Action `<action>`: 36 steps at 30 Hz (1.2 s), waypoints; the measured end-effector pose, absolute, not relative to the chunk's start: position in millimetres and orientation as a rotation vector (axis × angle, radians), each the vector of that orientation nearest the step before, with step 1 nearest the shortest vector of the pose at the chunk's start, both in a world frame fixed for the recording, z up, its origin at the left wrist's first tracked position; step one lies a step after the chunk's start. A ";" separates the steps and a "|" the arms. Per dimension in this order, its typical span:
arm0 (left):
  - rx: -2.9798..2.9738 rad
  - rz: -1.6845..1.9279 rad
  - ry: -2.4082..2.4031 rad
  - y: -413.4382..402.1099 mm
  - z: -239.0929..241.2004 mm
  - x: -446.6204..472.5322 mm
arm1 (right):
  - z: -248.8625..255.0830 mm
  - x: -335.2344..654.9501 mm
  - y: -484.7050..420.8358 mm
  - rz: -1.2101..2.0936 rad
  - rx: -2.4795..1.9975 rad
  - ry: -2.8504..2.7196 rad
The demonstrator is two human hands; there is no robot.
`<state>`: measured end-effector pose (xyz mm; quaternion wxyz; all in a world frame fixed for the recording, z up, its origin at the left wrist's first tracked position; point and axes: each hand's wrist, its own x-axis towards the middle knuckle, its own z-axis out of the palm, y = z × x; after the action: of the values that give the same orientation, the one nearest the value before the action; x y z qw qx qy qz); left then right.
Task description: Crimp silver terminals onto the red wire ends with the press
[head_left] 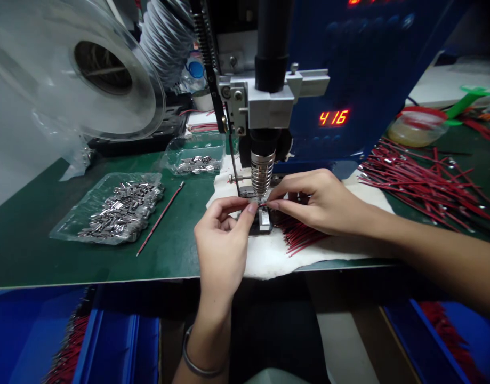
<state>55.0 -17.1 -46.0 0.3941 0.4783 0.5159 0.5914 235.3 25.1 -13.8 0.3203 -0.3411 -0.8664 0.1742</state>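
At the tip of a blue bench machine (340, 53), under its spring-wrapped head (262, 173), my two hands meet with their fingertips almost touching. My left hand (224, 234) is closed in a pinch of thumb and forefinger just left of the small metal anvil (264, 220); whatever it grips is too small to make out. From the right, my right hand (320, 205) pinches thumb and forefinger together at the same spot, with a bit of red wire showing at the tips. Below its palm lies a bundle of red wires (300, 239) on a white cloth (264, 264).
Left on the green table (181, 240) lie a plastic tray (69, 230) of small metal terminals, a single red wire (160, 220) and a second clear tray (170, 159). A heap of red wires (420, 181) lies right. Blue bins (120, 341) stand below the front edge.
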 end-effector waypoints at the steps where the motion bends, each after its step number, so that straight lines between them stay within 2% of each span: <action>1: 1.211 1.503 1.311 -17.1 -46.2 54.9 | -14.3 235.0 24.8 0.462 -0.913 -2.269; 36: 1.135 1.514 1.329 -17.2 -43.8 56.2 | -13.9 232.6 21.9 0.443 -0.948 -2.238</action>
<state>56.2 -17.2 -43.8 0.4029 0.4493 0.5261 0.5992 232.6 21.9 -13.9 0.3290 -0.3624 -0.8554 0.1695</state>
